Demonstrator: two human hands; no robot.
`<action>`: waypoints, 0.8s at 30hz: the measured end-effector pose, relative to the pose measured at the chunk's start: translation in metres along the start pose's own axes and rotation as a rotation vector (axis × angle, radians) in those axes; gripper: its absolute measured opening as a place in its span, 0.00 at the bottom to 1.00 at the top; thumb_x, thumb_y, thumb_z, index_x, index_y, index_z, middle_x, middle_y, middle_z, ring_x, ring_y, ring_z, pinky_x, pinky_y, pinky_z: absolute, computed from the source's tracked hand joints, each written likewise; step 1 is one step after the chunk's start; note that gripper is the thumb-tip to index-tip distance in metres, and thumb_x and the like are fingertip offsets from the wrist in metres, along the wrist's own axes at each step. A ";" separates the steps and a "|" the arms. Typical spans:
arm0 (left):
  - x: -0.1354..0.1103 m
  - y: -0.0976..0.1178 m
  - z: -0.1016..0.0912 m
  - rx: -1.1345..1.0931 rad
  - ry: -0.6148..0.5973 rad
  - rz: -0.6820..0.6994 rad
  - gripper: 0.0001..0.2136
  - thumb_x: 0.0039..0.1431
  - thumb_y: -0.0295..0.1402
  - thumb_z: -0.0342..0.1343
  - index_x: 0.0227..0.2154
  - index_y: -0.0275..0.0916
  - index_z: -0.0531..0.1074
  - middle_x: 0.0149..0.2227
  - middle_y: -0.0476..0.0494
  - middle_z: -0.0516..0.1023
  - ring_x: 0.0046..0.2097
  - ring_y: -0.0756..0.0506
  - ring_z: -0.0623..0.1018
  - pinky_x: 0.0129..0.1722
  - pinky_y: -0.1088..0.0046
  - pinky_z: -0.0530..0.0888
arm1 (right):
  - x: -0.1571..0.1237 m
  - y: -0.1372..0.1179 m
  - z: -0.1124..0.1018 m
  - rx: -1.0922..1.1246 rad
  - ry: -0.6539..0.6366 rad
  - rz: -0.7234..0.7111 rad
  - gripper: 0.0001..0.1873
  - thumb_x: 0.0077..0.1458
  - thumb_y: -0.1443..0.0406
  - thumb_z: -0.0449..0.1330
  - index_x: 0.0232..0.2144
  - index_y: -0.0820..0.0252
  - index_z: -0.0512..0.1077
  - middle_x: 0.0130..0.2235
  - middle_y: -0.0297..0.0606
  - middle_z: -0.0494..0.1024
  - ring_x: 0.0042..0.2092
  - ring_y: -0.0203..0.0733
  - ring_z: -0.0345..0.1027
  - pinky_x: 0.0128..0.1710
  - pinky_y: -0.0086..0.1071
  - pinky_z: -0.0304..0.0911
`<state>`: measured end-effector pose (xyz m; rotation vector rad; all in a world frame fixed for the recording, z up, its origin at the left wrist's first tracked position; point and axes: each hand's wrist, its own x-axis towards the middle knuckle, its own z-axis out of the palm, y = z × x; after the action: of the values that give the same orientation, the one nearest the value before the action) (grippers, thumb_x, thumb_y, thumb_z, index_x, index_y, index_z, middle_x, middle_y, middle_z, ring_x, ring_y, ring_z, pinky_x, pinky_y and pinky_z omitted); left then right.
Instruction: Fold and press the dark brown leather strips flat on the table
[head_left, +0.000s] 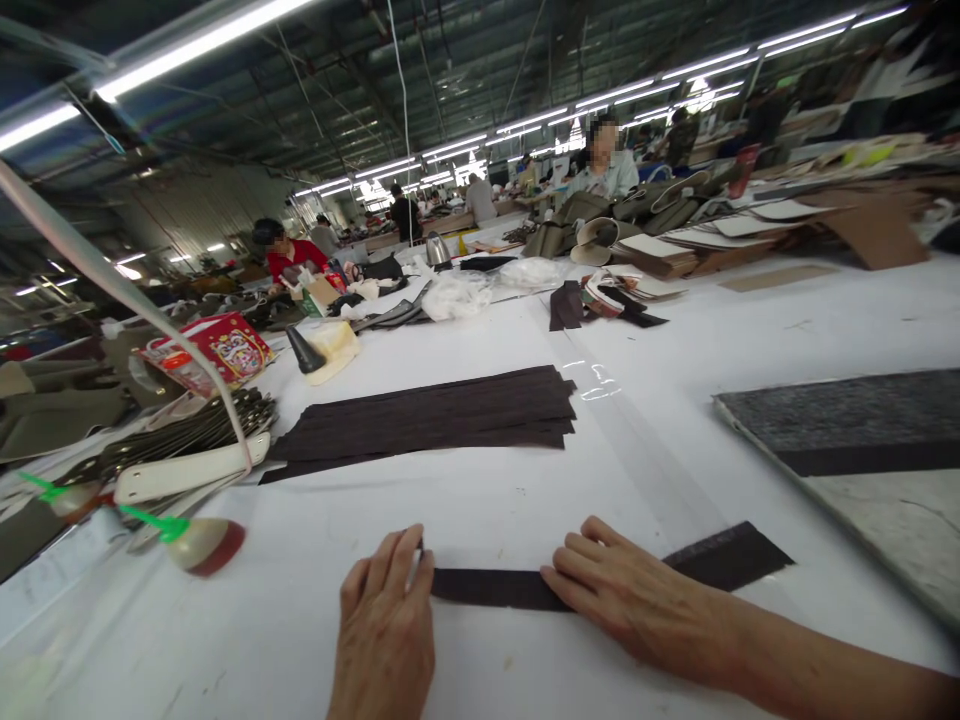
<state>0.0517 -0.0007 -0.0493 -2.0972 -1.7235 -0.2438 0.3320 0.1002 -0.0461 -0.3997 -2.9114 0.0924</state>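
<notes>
A long dark brown strip (487,588) lies flat on the white table (675,330) in front of me. My left hand (384,625) rests on the strip's left end, fingers held together and pressing down. My right hand (626,595) lies flat across the strip's middle, fingers stretched out and pointing left. The strip's right end (731,556) sticks out beyond my right hand. Behind it a stack of similar dark strips (427,418) is spread out on the table.
Two glue bottles with green tips (191,540) lie at the left beside a white tool handle (187,472) and a red box (214,350). A grey board (847,420) sits at the right. Other workers sit at cluttered tables farther back.
</notes>
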 end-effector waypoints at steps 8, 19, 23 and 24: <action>-0.012 -0.061 -0.018 0.192 0.117 -0.222 0.18 0.56 0.21 0.45 0.49 0.36 0.70 0.54 0.34 0.68 0.55 0.36 0.68 0.52 0.53 0.64 | 0.001 -0.003 0.006 0.004 0.065 0.012 0.15 0.58 0.79 0.47 0.42 0.65 0.68 0.34 0.38 0.66 0.34 0.42 0.57 0.41 0.38 0.53; 0.020 0.064 0.023 -0.309 0.042 0.304 0.27 0.48 0.16 0.41 0.54 0.28 0.65 0.43 0.37 0.76 0.44 0.42 0.75 0.44 0.65 0.77 | 0.003 -0.012 0.012 -0.069 0.080 0.036 0.10 0.60 0.75 0.52 0.43 0.67 0.68 0.34 0.37 0.67 0.35 0.43 0.57 0.40 0.39 0.54; 0.015 0.055 0.025 -0.245 0.040 0.374 0.29 0.47 0.16 0.42 0.56 0.27 0.64 0.46 0.37 0.76 0.47 0.42 0.74 0.45 0.68 0.77 | -0.007 -0.007 0.008 -0.064 0.078 0.045 0.08 0.62 0.75 0.51 0.41 0.66 0.68 0.34 0.38 0.66 0.35 0.42 0.57 0.40 0.38 0.54; 0.014 0.055 0.026 -0.221 0.037 0.385 0.30 0.47 0.16 0.42 0.56 0.28 0.64 0.46 0.38 0.76 0.47 0.42 0.74 0.45 0.68 0.76 | -0.010 -0.006 0.008 -0.066 0.072 0.048 0.08 0.62 0.74 0.50 0.41 0.66 0.68 0.33 0.38 0.66 0.34 0.42 0.57 0.40 0.38 0.54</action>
<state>0.1050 0.0149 -0.0781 -2.5129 -1.2843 -0.3672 0.3384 0.0913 -0.0549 -0.4741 -2.8402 -0.0115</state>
